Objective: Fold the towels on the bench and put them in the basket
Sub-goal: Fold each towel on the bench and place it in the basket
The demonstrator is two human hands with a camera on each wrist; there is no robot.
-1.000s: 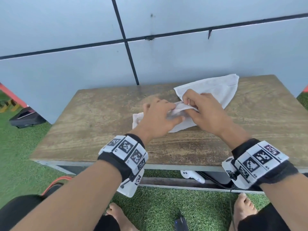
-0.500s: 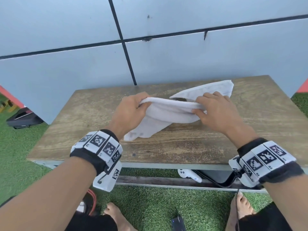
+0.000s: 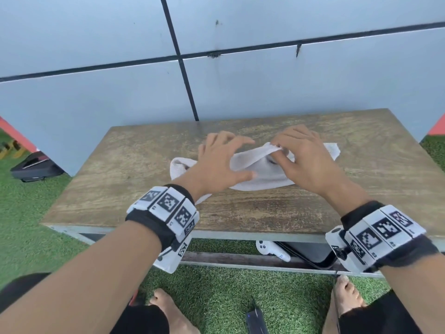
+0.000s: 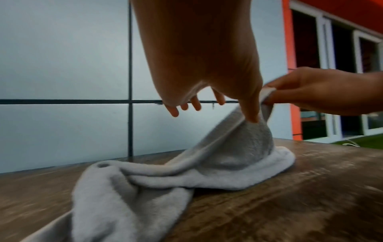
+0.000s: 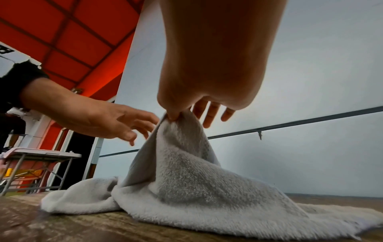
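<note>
- On the wooden bench point(image 3: 149, 189): one white towel point(image 3: 260, 174), rumpled, partly lifted at one edge.
- Right hand point(image 3: 305, 160): thumb and fingertips pinch the raised towel edge.
- Left hand point(image 3: 216, 165): fingers spread above the towel; thumb tip touches the cloth.

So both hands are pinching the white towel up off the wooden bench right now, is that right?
Not quite. Only the right hand pinches the white towel up off the wooden bench. The left hand is spread open, gripping nothing, as the right wrist view shows.
</note>
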